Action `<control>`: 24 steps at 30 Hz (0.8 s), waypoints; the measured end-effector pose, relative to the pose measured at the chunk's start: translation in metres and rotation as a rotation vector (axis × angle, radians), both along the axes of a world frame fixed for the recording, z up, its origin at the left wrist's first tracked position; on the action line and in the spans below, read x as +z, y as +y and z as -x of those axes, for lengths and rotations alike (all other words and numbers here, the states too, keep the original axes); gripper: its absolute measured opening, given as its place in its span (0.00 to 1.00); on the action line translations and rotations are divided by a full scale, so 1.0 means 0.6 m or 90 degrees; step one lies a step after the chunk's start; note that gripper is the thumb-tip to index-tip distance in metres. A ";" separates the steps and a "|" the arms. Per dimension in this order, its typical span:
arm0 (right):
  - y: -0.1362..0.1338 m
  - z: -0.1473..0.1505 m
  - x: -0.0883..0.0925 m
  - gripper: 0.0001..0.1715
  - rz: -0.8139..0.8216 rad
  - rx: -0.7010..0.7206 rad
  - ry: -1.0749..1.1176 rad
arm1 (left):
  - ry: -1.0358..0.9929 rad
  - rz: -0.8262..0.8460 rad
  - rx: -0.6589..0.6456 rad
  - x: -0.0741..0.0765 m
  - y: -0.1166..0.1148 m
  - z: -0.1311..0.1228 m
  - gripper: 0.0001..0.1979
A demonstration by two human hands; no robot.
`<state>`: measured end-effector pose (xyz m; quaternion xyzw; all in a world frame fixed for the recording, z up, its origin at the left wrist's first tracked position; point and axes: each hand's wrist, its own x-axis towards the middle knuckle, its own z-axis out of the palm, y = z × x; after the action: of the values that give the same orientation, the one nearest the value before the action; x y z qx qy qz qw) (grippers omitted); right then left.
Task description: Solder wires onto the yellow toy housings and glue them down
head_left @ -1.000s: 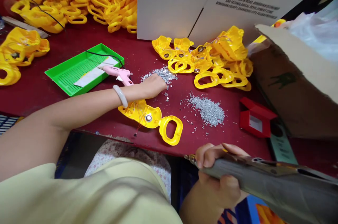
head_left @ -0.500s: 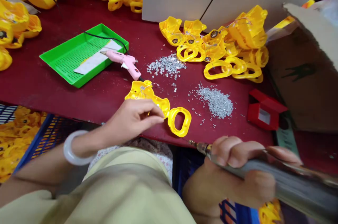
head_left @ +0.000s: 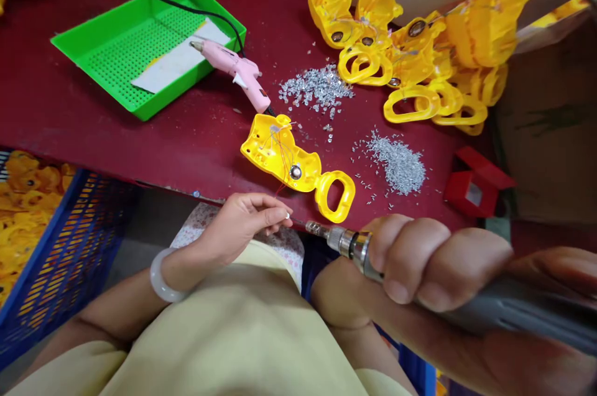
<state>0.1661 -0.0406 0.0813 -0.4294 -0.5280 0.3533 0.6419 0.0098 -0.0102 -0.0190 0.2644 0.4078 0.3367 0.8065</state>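
Note:
My left hand (head_left: pixel 254 222) is closed in a pinch just off the table's front edge. A small pale spot shows at its fingertips; what they hold I cannot make out. My right hand (head_left: pixel 429 259) is wrapped round a grey electric screwdriver (head_left: pixel 347 242), whose thin bit points left, close to the left fingertips. Behind the left hand, an open yellow plastic shell half (head_left: pixel 280 150) with a ring handle (head_left: pixel 334 197) lies on the table. It holds a round metal disc (head_left: pixel 295 172), and thin red wires (head_left: pixel 282 181) trail from it toward my left fingers.
A pink glue gun (head_left: pixel 236 73) leans on a green tray (head_left: pixel 140 111). Beyond the shell lie piles of small washer-like pieces (head_left: pixel 317 88) and screws (head_left: pixel 398 163). More yellow shells (head_left: pixel 415 60), a red box (head_left: pixel 473 188) and a blue crate (head_left: pixel 79 234) surround the work area.
My left hand has come off the yellow shell toward my body, uncovering the disc and wires. The screwdriver's tip has moved left to near my left fingertips. The view has shifted closer.

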 end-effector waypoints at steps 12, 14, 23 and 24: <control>0.014 0.009 -0.023 0.05 -0.116 0.067 0.089 | 0.014 -0.031 -0.005 -0.012 -0.001 -0.001 0.08; 0.014 0.007 -0.023 0.05 -0.119 0.066 0.086 | 0.010 -0.031 -0.001 -0.011 0.000 -0.003 0.08; 0.007 -0.004 -0.023 0.05 -0.051 0.102 0.055 | 0.052 -0.119 -0.068 -0.007 0.001 -0.006 0.10; 0.006 -0.003 -0.021 0.05 -0.053 0.092 0.057 | 0.076 -0.146 -0.078 -0.004 0.000 -0.006 0.11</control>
<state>0.1682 -0.0372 0.0687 -0.3468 -0.5425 0.3954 0.6551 0.0131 -0.0103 -0.0212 0.3989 0.3970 0.3146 0.7644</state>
